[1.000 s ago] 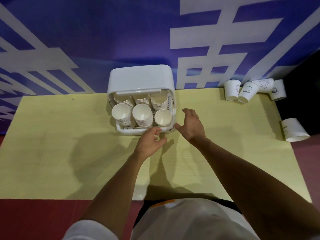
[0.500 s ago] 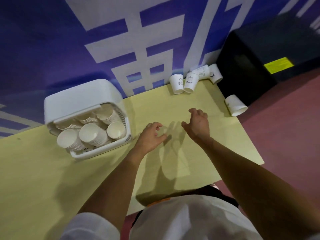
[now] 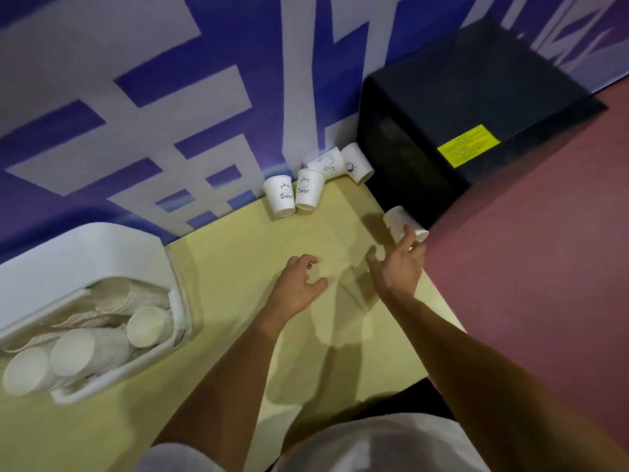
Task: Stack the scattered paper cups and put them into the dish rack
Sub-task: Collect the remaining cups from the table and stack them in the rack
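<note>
Right grip (image 3: pixel 398 270) has moved out to the lone cup (image 3: pixel 394 216) at my bench (image 3: pixel 238 267) edge, fingers spread; left grip (image 3: pixel 296 284) loosely curled, empty. I note banner wall (image 3: pixel 68 80), black box (image 3: pixel 476 80), red floor (image 3: pixel 544 267).

Dim overhead light; soft shadows on table (image 3: pixel 238 267); motion blur smears dish rack (image 3: pixel 85 253) (edges bowed, wide-angle).

Staged indoor set, blue printed banner backdrop (image 3: pixel 170 114), pale yellow table (image 3: pixel 238 267), red floor (image 3: pixel 544 267), black labelled box (image 3: pixel 476 80)

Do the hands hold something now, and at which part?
Nothing is held. The left hand is empty; the right hand reaches with open fingers to the tipped cup, not closed round it.
</note>
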